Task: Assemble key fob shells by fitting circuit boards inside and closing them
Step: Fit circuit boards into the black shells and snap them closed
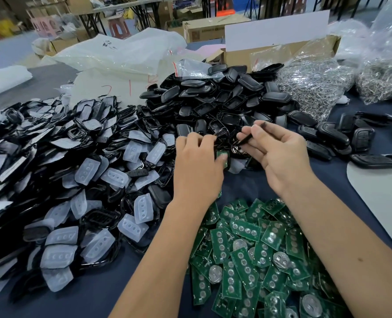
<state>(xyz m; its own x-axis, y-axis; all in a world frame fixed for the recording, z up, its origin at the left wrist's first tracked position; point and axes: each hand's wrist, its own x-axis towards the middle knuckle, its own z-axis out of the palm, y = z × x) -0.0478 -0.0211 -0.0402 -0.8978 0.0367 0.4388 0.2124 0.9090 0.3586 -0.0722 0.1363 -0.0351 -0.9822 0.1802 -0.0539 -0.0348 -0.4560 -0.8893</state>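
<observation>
both hands work together near the middle of the worktop, just in front of the heap of black shell halves. left hand (196, 161) has its fingers curled round a black shell half (223, 159); a green circuit board (222, 154) lies in it, with the thumb pressing on it. whether the board is fully seated cannot be told. right hand (277, 154) pinches a thin dark tool (251, 134) between thumb and fingers, its tip angled down toward a small metal part (237, 148) just beside the held shell. what that part is cannot be made out.

stock, working outward:
- loose circuit boards (254, 253), green, some with coin cells, heaped at the near edge under the forearms.
- black shell halves (213, 97), a large heap beyond the hands toward the far edge.
- frames and translucent button pads (80, 180), a broad heap along the left edge.
- closed key fobs (332, 134), a small group to the right of the hands, near the right edge.
- bags of metal parts (314, 86) at the far right corner, beside a cardboard box (270, 51).
- white plastic bags (121, 51) at the far left.

progress, as a judgement: one unit is in hand at the board-fitting step and is not yet closed. the finished group is small against the heaps of boards and shells, so most of the batch is left to do.
</observation>
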